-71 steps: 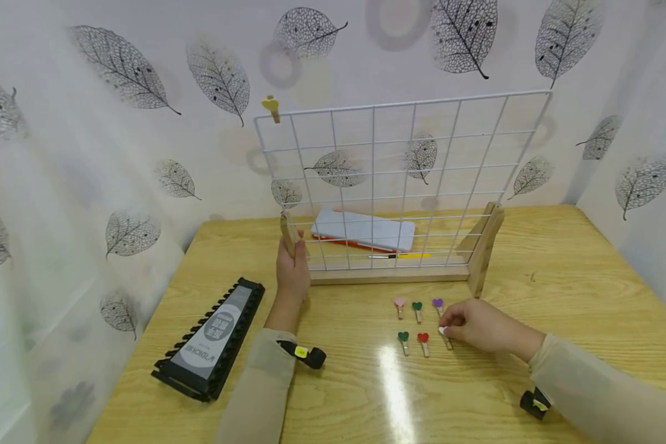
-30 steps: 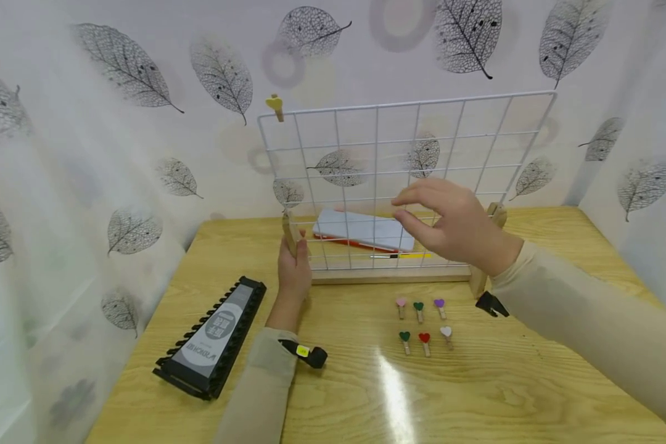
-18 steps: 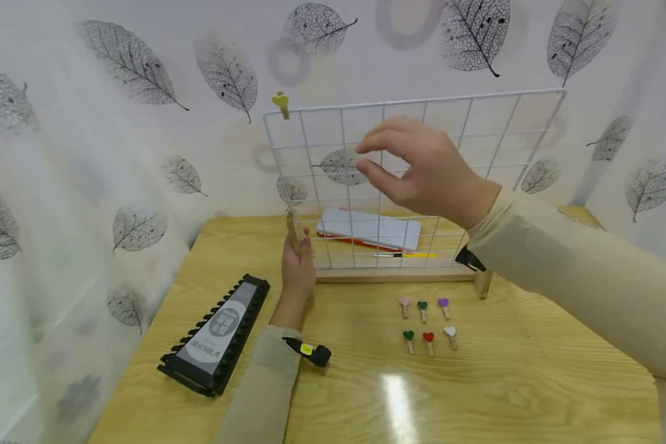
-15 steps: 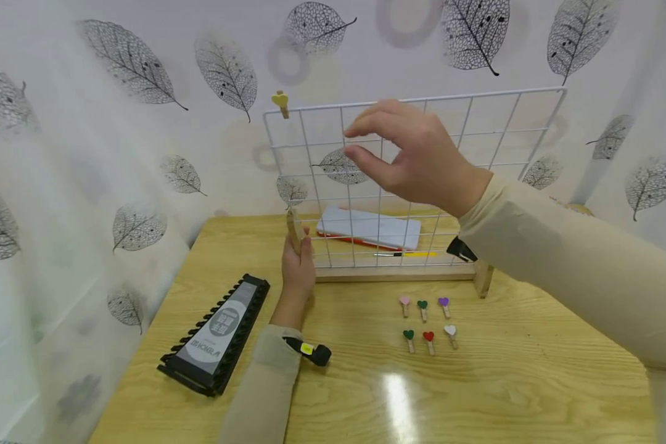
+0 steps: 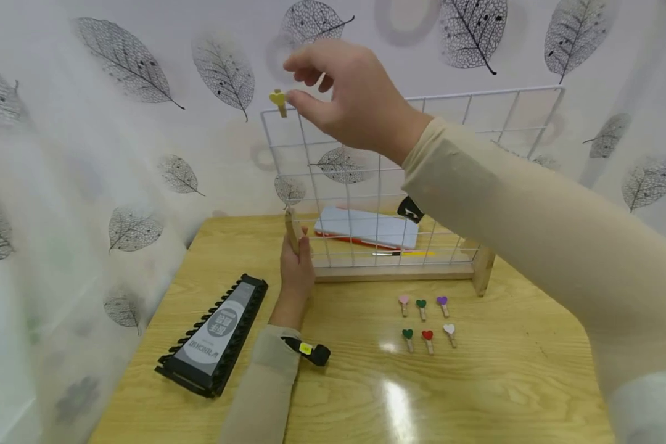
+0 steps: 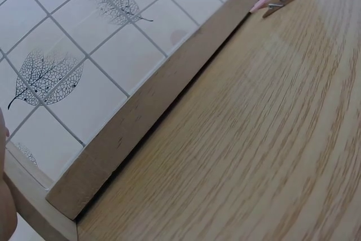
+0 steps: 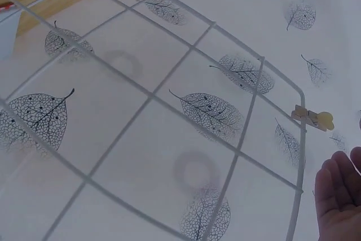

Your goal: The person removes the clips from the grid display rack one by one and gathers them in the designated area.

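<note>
A white wire grid (image 5: 379, 173) stands upright in a wooden base (image 5: 394, 273). My left hand (image 5: 297, 268) grips the left wooden post (image 5: 291, 231) of that base. At the grid's top left corner, a yellow heart clothespin (image 5: 278, 98) is clipped to the top wire. My right hand (image 5: 355, 92) is raised just right of this clothespin, thumb and index finger apart. The right wrist view shows the hand (image 7: 338, 196) near the yellow clothespin (image 7: 316, 118), with a gap between them. Nothing is held in it.
Several heart clothespins lie in two rows before the base, among them a red one (image 5: 428, 336), a white one (image 5: 449, 330) and a purple one (image 5: 442, 301). A black wrench rack (image 5: 213, 336) lies left. Behind the grid are a pale box (image 5: 366, 226) and a yellow-handled brush (image 5: 416, 253).
My right hand let go of the white clothespin on the table, then rose up and left across the grid to the yellow clothespin. The left hand stayed on the post.
</note>
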